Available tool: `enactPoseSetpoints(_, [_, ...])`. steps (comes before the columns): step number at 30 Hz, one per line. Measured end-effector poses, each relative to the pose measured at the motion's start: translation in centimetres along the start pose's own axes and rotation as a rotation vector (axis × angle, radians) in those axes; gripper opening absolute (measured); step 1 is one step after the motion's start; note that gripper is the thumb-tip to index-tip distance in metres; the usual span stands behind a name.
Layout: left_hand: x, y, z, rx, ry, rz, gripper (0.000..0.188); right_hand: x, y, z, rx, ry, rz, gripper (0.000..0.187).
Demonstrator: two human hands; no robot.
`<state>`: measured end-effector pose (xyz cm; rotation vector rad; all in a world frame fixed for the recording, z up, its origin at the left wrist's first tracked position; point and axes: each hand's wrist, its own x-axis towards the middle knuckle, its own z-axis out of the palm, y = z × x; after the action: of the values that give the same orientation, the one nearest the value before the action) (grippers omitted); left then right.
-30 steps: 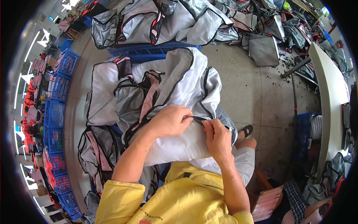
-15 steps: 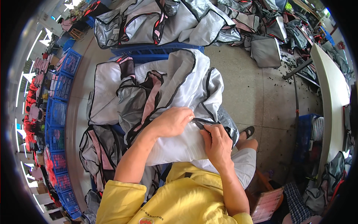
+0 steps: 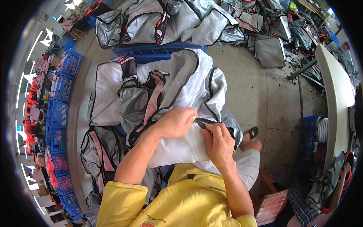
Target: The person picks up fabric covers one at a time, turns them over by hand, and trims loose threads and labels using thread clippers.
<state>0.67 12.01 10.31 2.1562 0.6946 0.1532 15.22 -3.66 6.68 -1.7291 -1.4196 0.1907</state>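
A white and grey fabric piece with black edge binding [image 3: 177, 151] lies over my lap. My left hand [image 3: 176, 123] is closed, pinching the black-bound edge between thumb and fingers. My right hand [image 3: 220, 145] is closed just right of it, its fingertips at the same dark edge. A small dark, narrow shape [image 3: 200, 123] shows between the two hands; whether it is binding or a tool, I cannot tell. A tiny orange tip [image 3: 234, 151] pokes out beside my right hand. More of the white fabric [image 3: 189, 79] is bunched up beyond my hands.
Ahead, a blue crate [image 3: 159, 49] bears a heap of silver, black and pink pieces [image 3: 170, 26]. Further pieces pile up at far right [image 3: 269, 49] near a pale table [image 3: 332, 98]. Blue baskets [image 3: 59, 113] line the left. At lower right, another person's arm [image 3: 340, 185] shows.
My right hand has shifted very slightly, and the orange tip now shows beside it. My left hand keeps its pinch. Another person's arm has come into view at lower right.
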Motion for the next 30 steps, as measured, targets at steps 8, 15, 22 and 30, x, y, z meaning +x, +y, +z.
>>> enactPoseSetpoints(8, [0.0,-0.1,0.1,0.016,0.008,-0.018,0.016,0.1,-1.1,0.1,-0.042,-0.004,0.072,0.019])
enactPoseSetpoints(15, [0.1,0.0,0.1,-0.017,0.010,-0.010,0.015,-1.0,-0.3,0.0,0.047,0.047,0.075,0.020])
enactPoseSetpoints(22, [0.1,0.0,0.2,-0.022,0.007,0.004,0.015,-0.8,-0.5,-0.4,0.032,0.013,0.066,0.022])
enactPoseSetpoints(30, [0.1,0.2,0.3,-0.008,0.013,-0.040,0.019,-0.3,-0.2,-0.2,0.020,-0.021,0.049,0.022])
